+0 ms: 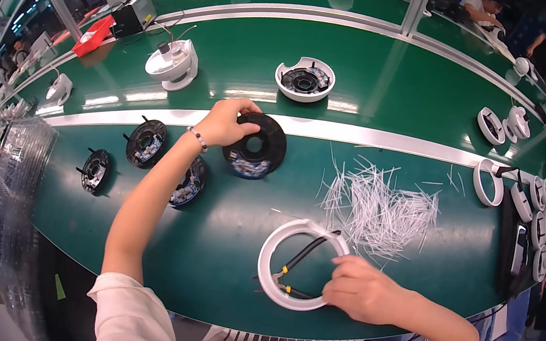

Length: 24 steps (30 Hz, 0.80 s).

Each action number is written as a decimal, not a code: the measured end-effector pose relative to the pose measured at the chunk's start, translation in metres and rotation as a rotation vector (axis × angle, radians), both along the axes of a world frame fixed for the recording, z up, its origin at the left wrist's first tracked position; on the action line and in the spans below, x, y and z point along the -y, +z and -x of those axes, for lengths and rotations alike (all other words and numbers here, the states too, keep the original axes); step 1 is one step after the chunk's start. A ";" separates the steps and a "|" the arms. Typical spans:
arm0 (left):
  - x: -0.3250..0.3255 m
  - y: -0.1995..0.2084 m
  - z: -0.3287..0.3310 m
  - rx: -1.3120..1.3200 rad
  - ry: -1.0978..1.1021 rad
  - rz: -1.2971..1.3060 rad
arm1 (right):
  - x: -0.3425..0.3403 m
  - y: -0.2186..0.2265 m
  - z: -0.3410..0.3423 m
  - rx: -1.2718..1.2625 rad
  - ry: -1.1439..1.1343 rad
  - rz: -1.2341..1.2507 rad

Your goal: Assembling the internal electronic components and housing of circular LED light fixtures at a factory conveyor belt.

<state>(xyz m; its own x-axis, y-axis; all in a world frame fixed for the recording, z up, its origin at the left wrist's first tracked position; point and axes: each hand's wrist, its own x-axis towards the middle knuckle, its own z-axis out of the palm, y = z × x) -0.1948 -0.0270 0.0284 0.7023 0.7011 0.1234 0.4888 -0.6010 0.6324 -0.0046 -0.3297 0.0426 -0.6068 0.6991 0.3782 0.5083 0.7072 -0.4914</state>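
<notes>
My left hand (225, 123) is closed on the edge of a round black disc-shaped part (273, 140), which has a central hole and circuit pieces near its lower edge. In my right hand (365, 290) is a white plastic ring (266, 269), gripped by its right side near the front of the bench. Through the ring's opening, pliers (283, 270) with black handles and yellow marks are visible. Similar black discs stand to the left: one (146, 143) beside my forearm, a smaller-looking one (95, 171) farther left, and another (191, 182) partly hidden by the arm.
Thin white strips, like cable ties (381, 209), lie heaped right of centre. On the green conveyor (387, 81) beyond sit a white shell (305, 79) holding a black disc and a white housing (173, 63). Several white rings (489, 183) line the right side. Clear plastic trays (22, 174) are stacked left.
</notes>
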 end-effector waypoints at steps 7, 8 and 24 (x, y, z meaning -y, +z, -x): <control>0.051 0.022 -0.001 0.426 0.051 0.396 | -0.005 0.016 0.000 0.177 -0.135 0.269; 0.058 0.025 -0.001 0.492 0.023 0.510 | -0.005 0.027 0.008 0.148 -0.212 0.346; 0.096 0.031 -0.006 0.817 -0.069 0.850 | -0.010 0.012 0.071 0.183 -0.682 0.360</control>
